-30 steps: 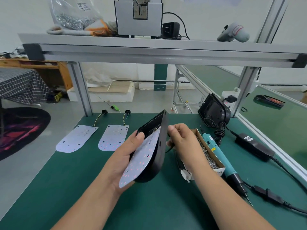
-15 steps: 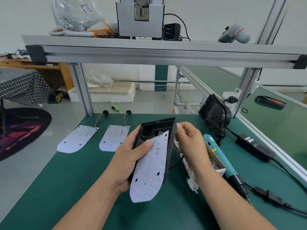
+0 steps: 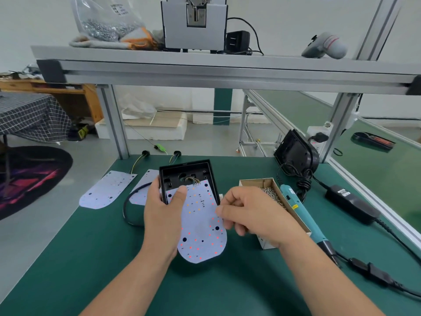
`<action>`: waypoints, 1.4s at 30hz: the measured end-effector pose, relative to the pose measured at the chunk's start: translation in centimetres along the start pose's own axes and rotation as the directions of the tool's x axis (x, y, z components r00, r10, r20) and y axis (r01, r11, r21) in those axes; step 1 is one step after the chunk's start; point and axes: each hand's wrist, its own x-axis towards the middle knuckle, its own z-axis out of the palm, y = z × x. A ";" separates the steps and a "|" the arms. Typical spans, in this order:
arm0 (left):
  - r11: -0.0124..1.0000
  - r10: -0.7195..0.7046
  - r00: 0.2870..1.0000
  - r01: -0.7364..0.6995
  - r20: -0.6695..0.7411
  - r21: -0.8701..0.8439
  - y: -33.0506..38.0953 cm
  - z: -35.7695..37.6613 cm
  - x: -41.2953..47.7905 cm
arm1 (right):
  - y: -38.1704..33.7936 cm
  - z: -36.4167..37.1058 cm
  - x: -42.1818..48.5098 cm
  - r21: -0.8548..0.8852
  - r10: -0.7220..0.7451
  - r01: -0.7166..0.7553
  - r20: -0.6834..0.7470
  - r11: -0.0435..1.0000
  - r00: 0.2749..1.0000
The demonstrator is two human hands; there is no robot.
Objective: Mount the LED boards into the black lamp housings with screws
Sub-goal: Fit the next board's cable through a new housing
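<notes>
Our left hand point(image 3: 163, 216) is gripping the black housing point(image 3: 182, 173) and our right hand point(image 3: 252, 216) pinching the LED board point(image 3: 200, 231) into it, nothing fastened yet, two spare boards point(image 3: 107, 190) waiting.

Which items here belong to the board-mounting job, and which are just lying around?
Job: housing, LED board, screw box, screwdriver, two spare boards.
Lying about, on the shelf: bag, gloves, grey tool.

housing point(image 3: 185, 172) base behind LED board point(image 3: 200, 224), spare board point(image 3: 142, 195) behind left hand point(image 3: 164, 215)
</notes>
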 end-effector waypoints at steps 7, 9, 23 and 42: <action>1.000 0.014 0.999 -0.014 -0.032 0.004 0.2 0.0 0.1 | 0.2 0.9 -0.1 -0.211 0.004 -0.013 -0.043 0.977 0.999; 1.000 0.012 0.999 -0.012 -0.047 0.008 0.1 0.1 0.0 | 0.2 0.5 -0.2 -0.178 -0.005 0.005 0.004 0.984 1.000; 0.960 -0.191 0.982 0.189 0.012 -0.209 -0.2 1.5 -0.6 | 1.5 -1.4 0.5 0.262 -0.080 0.102 -0.095 0.960 0.992; 0.870 -0.236 0.841 0.406 0.487 -0.279 1.4 0.9 -1.6 | 2.1 -1.2 1.6 0.464 -0.043 0.225 -0.369 0.857 0.928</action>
